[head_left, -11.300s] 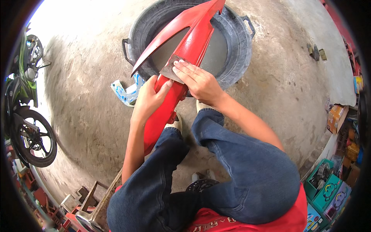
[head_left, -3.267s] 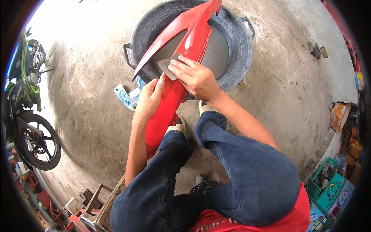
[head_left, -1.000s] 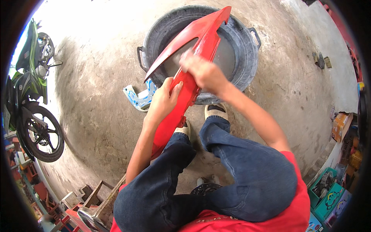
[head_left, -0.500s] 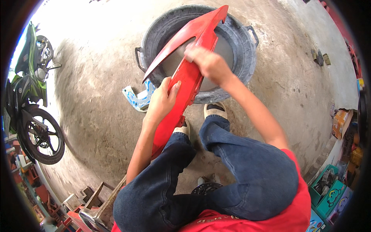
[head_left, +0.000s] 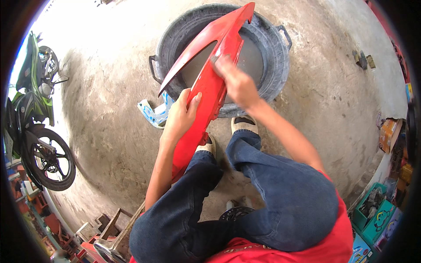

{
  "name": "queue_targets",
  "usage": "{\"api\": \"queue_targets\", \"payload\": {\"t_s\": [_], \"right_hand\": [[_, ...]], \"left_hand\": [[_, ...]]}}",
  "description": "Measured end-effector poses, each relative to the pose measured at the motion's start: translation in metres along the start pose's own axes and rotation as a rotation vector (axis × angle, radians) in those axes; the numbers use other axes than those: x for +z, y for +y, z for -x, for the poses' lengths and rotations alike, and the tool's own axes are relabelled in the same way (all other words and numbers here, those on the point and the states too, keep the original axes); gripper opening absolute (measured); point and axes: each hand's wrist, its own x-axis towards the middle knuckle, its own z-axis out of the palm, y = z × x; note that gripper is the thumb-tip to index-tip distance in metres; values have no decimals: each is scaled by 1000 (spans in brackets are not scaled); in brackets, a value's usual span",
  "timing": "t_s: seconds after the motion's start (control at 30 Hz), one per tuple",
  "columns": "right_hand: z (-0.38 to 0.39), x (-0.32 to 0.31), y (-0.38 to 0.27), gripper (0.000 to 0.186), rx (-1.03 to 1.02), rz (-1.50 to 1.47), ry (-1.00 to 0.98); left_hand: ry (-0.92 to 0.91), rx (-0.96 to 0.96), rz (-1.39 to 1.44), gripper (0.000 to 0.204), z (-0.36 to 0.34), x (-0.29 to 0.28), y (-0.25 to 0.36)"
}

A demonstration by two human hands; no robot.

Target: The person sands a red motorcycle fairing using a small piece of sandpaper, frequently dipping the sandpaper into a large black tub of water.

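Observation:
A long red motorcycle fairing panel [head_left: 209, 90] slants from my lap up over a black tub [head_left: 277, 65]; its forked far end hangs above cloudy water. My left hand [head_left: 180, 113] grips the panel at mid-length, thumb on the upper face and fingers around the left edge. Further up, my right hand [head_left: 239, 83] presses its fingertips on the red surface, blurred by motion. Under those fingertips shows a small grey piece [head_left: 215, 59], like a folded sheet, mostly hidden.
A blue-and-white panel [head_left: 154, 115] lies on the concrete floor left of the tub. A green-and-black motorcycle [head_left: 37, 109] stands at far left. Wooden framing [head_left: 115, 225] is at lower left, and a teal box [head_left: 372, 215] with dark items at lower right.
My right hand has slid slightly down along the red panel toward me. The left hand keeps its grip, and the panel has barely shifted.

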Motion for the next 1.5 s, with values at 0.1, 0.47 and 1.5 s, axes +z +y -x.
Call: {"api": "queue_targets", "payload": {"t_s": [0.1,0.47,1.5], "right_hand": [[23,-4,-36,48,-219,-14,-179],[13,12,-63,52,-111,-51,-131],[-47,2,52,42,226,50,122]], "left_hand": [[0,12,32,45,4,-2,-5],[25,93,58,43,7,-7,-12],[-91,4,137,50,9,-11,-1]]}}
